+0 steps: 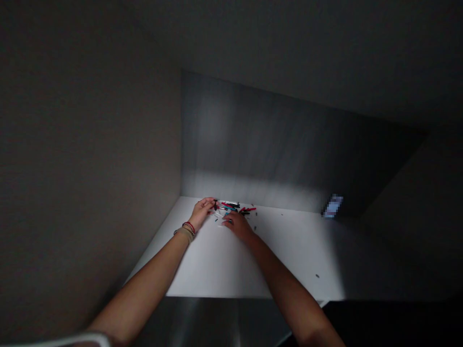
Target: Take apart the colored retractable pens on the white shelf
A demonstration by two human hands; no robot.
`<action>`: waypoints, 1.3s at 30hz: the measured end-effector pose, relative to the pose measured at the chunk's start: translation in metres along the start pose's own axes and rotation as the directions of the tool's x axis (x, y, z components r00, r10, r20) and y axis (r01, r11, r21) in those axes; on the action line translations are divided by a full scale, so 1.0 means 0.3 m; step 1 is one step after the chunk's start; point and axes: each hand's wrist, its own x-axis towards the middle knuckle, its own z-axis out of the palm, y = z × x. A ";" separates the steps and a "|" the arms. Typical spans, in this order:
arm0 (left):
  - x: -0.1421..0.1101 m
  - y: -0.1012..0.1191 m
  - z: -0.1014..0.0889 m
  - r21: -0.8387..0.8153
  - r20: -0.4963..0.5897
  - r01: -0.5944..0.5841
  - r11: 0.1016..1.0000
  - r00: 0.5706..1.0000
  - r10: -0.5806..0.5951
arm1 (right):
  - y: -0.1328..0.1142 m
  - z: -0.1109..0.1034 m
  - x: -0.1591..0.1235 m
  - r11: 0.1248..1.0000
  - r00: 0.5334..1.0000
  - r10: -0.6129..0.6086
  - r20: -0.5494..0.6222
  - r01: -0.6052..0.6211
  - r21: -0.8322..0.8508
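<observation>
My left hand [201, 212], with bracelets at the wrist, is closed at the left end of a small pile of pen-like parts. A small dark piece [215, 204] shows at its fingertips, too small to name. Over the pile's near edge, my right hand [237, 223] reaches in with its fingers bent and somewhat apart; I see nothing held in it. Red sticks [252, 209], black sticks [245, 212] and thin pale pieces lie mixed about the hands. Part of a blue piece [230, 208] shows behind the right hand, which hides some of the pile.
The white table [217, 270] meets a grey panel [246, 140] at the back and a wall [152, 159] at the left. A blurred phone-like bright object [333, 206] leans at the back right. One small dark bit [317, 276] lies near the front right.
</observation>
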 end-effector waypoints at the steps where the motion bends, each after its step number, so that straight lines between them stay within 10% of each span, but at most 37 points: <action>1: 0.001 -0.004 -0.002 -0.012 0.017 0.012 1.000 1.000 -0.012 | -0.014 0.014 0.004 0.999 0.999 -0.036 0.030 0.037 -0.034; 13: -0.009 -0.034 -0.003 -0.293 0.160 0.193 0.936 0.975 -0.151 | -0.091 0.071 -0.007 0.931 0.994 -0.013 0.109 0.052 -0.362; 30: -0.013 -0.052 -0.014 -0.247 0.223 0.230 0.941 0.959 -0.176 | -0.042 0.044 -0.021 0.993 0.994 -0.085 0.072 0.090 -0.072; 39: -0.006 -0.060 -0.011 -0.209 0.258 0.203 0.957 0.955 -0.146 | 0.066 -0.063 0.009 0.972 0.958 0.197 -0.208 -0.163 0.170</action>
